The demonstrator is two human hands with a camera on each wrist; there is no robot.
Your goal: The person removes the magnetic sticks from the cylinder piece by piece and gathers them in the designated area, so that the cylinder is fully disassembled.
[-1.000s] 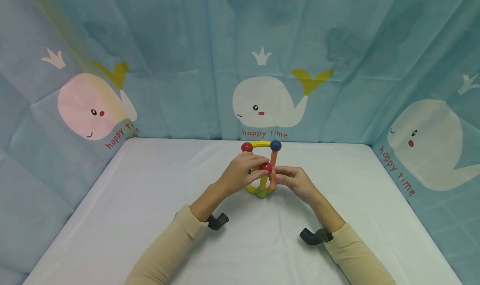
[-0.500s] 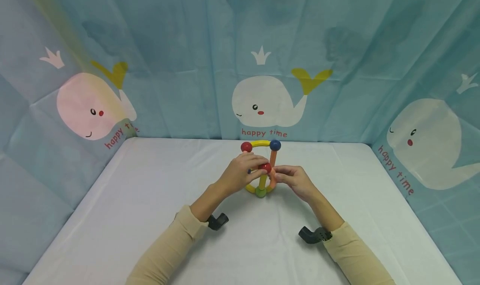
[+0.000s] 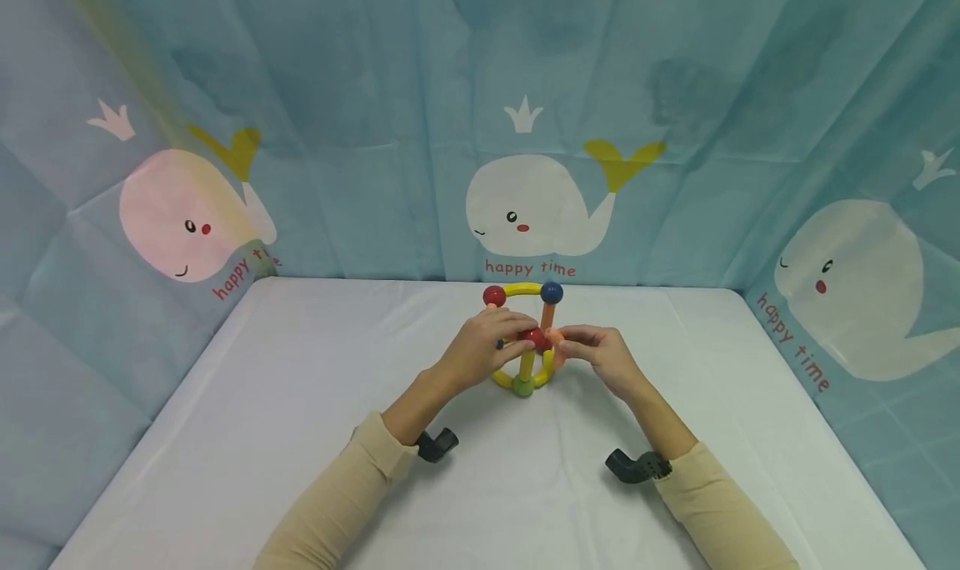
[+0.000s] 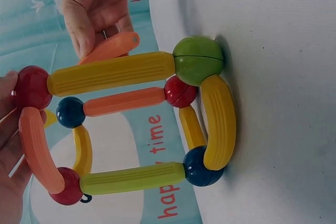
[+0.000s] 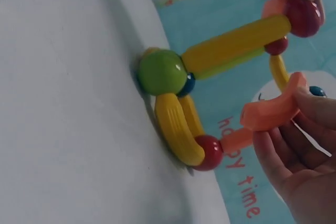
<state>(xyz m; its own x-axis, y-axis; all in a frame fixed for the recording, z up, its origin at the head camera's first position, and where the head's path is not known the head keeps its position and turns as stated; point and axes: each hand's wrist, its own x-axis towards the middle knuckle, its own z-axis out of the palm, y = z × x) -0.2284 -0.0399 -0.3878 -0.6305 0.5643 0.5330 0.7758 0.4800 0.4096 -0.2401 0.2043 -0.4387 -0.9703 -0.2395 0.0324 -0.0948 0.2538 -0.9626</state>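
Note:
A frame of magnetic balls and sticks stands on the table, with a green ball (image 4: 198, 60) at a lower corner and a thick yellow stick (image 4: 113, 73) rising from it. At that stick's top, the fingers of my left hand (image 3: 476, 349) hold a red ball (image 5: 304, 18). My right hand (image 3: 611, 360) pinches a curved orange stick (image 5: 275, 109) between thumb and fingers, close to the frame's right side. In the left wrist view this orange stick (image 4: 113, 46) appears behind the yellow one. A blue ball (image 3: 551, 292) tops the frame's back right corner.
The white table (image 3: 330, 345) reaches back to a blue curtain (image 3: 360, 203) printed with whales, which also rises at both sides. A black wrist mount (image 3: 437, 445) sits on the left forearm and another black mount (image 3: 636, 467) on the right.
My right hand has drawn slightly right and turned the orange stick, moving it outward from the frame's side. The left hand stays at the red ball.

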